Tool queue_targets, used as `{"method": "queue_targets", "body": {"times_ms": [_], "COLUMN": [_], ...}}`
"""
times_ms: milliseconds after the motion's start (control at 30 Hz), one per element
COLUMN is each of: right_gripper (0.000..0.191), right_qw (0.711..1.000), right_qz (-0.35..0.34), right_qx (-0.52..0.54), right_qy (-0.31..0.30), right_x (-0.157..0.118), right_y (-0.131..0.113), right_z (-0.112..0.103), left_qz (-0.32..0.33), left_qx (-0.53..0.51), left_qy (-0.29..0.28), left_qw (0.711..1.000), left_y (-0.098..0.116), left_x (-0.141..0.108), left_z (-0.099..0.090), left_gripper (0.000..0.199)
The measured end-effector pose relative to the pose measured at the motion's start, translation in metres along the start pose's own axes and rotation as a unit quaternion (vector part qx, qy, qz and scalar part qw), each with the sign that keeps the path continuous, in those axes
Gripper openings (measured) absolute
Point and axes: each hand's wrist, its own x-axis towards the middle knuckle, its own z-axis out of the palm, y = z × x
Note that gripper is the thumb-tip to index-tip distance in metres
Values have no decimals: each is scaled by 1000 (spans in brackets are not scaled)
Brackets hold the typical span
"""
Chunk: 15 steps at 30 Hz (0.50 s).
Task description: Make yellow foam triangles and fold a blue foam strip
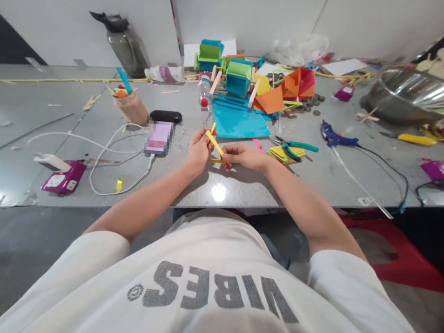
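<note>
Broadly, a grey metal-topped table spans the view, with a steel mixing bowl towards its far right and a tinted water bottle with a black lid at the far left. A glossy blue sheet lies flat beyond the hands, just in front of a cluster of folded paper boxes in blue, green and orange. The blue glue gun rests on the right, its cord trailing, while a smartphone sits on the left with a white cable plugged in. Near the centre, the left hand and right hand are close together above the table. Teal-handled pliers lie partly over a stack of yellow paper, beside the right hand. Smallest are the narrow yellow strips between the hands — each hand's thumb and fingers are pinched on them, the left at the upper part, the right at the lower.
</note>
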Motion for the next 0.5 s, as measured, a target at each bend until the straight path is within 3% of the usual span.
{"method": "queue_targets", "body": {"times_ms": [333,500], "right_gripper": [58,56], "right_qw": [1000,1000], "right_qz": [-5,-4], "right_qx": [0,4], "right_qy": [-3,-6], "right_x": [1,0], "right_y": [2,2], "right_z": [-3,-3], "left_qz": [10,59], "left_qx": [15,51], "left_qy": [10,-14], "left_qw": [1000,997], "left_y": [1,-3], "left_x": [1,0], "left_z": [3,2], "left_gripper": [27,21]}}
